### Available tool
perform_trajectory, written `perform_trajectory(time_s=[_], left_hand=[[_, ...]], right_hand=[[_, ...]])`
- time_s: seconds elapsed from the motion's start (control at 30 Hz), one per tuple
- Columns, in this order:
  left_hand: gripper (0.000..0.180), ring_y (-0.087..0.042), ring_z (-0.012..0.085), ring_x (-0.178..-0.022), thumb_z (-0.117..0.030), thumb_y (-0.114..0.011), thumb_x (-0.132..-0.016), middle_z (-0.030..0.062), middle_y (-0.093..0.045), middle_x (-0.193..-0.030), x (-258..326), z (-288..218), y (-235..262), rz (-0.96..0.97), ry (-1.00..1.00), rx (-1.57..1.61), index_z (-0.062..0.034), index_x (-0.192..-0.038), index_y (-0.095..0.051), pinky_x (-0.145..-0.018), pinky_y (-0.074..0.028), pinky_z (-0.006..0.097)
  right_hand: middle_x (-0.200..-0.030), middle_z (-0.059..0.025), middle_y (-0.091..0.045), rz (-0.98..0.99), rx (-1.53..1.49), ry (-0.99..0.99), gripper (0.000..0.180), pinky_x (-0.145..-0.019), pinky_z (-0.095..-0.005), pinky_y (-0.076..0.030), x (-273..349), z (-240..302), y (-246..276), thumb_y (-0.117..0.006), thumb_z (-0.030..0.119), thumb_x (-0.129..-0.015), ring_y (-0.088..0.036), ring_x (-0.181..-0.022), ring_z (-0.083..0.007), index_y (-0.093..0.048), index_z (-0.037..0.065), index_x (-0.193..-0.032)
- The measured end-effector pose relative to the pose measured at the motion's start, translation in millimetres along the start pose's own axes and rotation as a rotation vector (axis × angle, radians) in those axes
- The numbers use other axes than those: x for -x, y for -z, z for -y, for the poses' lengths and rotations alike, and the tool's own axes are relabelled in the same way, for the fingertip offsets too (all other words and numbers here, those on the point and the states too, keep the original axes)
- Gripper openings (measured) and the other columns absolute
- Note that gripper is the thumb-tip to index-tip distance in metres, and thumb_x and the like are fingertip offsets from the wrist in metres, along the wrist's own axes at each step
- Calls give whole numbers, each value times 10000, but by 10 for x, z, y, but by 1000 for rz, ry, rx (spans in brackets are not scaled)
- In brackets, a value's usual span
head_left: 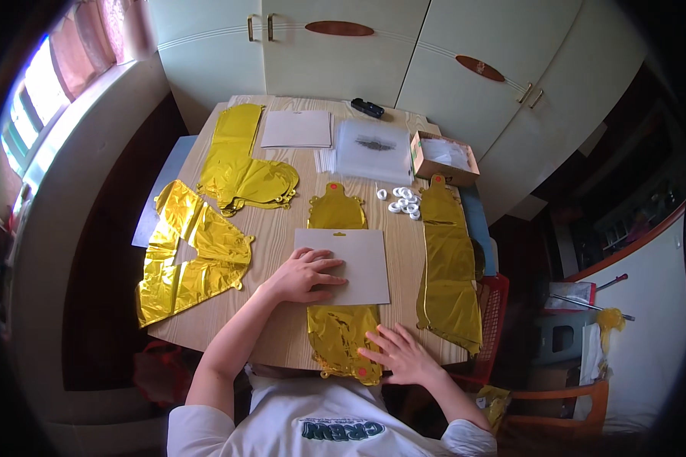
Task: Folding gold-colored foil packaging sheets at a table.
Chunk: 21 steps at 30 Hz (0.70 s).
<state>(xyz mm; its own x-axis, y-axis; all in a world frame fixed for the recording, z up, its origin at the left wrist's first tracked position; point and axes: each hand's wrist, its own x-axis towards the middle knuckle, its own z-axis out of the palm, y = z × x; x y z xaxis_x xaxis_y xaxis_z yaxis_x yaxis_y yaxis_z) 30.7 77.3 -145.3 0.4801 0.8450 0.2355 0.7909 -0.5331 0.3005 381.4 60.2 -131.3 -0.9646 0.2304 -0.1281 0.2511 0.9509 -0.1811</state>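
Note:
A flat gold foil balloon [338, 212] lies lengthwise in front of me, a small red dot at each end. Across its middle rests a whitish card [364, 266] with a hanging slot at its top edge. My left hand [306, 274] presses on the card's left part, its fingers stretched out. On the balloon's near end, my right hand [399, 354] lies with fingers spread, touching the foil's right edge. Neither hand grips anything. The card hides the middle of the balloon.
More gold foil balloons lie at left [194, 255], far left [240, 164] and right [446, 266]. Toward the back are stacked cards [296, 129], clear plastic bags [373, 152], white ribbon rolls [405, 204], a cardboard box [443, 169] and a black object [367, 107]. A red plastic chair [494, 320] adjoins the table's right side.

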Motion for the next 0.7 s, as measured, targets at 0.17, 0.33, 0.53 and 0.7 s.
perform_trajectory(time_s=[0.17, 0.33, 0.53, 0.7], left_hand=[[404, -417, 286, -1348, -423, -652, -843, 32, -509, -1423, 5, 1, -9, -3, 2, -1, -346, -1239, -656, -1083, -303, 503], [409, -414, 288, -1350, -424, -652, -842, 31, -506, -1425, 3, 0, -1, 2, -1, 3, -346, -1243, -653, -1082, -304, 509], [405, -407, 288, -1355, -411, -646, -845, 18, -505, -1430, 24, 13, -16, -8, -4, 6, -352, -1246, -649, -1090, -295, 510], [462, -399, 259, -1362, -342, -660, -802, 16, -525, -1410, 41, 89, -84, 17, 10, -21, -279, -1259, -647, -1108, -276, 478]], right_hand=[[-1406, -28, -486, -301, -57, 97, 652, -1129, -483, -304, -43, 2, -19, -752, 277, -715, -410, -1333, -216, -550, 214, -1332], [-1216, 10, -641, -497, 18, 225, 363, -1050, -422, -385, -219, -28, 39, -705, 255, -763, -548, -1192, -153, -675, 168, -1113], [-1043, -12, -686, -666, -279, 225, 263, -930, -386, -450, -565, -219, 476, -721, 152, -755, -642, -1012, -194, -681, 132, -1014], [-888, -70, -688, -740, -541, -74, 168, -773, -347, -499, -961, -618, 462, -709, 163, -834, -672, -841, -233, -691, 57, -962]])
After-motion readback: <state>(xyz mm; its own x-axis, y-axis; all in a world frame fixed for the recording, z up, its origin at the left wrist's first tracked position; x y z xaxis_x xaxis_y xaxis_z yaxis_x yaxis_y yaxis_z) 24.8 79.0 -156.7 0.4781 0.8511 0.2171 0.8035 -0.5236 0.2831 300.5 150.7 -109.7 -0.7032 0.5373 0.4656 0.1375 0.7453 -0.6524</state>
